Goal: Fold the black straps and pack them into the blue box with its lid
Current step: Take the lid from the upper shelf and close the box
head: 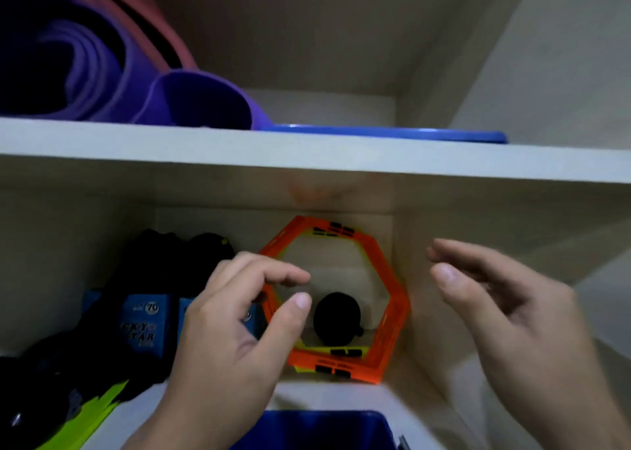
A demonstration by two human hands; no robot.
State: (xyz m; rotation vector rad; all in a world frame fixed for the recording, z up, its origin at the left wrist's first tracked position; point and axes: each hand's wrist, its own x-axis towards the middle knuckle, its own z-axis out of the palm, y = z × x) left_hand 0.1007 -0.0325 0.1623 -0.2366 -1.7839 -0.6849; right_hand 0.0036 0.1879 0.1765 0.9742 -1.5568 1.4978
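A blue box (327, 429) shows its top edge at the bottom centre, below the lower shelf. A flat blue lid (392, 134) lies on the upper shelf's right part. Dark black straps or gear (143, 272) are piled at the left of the lower shelf; I cannot tell each item apart. My left hand (239, 330) is raised in front of the lower shelf, fingers curled and apart, holding nothing. My right hand (505, 303) is raised to the right, fingers stretched out and apart, holding nothing.
An orange hexagonal ring (389, 279) leans at the back right of the lower shelf with a round black object (336, 318) behind it. Small blue boxes (146, 323) stand to the left. Rolled purple mats (102, 74) fill the upper shelf's left. Green pieces (88, 412) lie bottom left.
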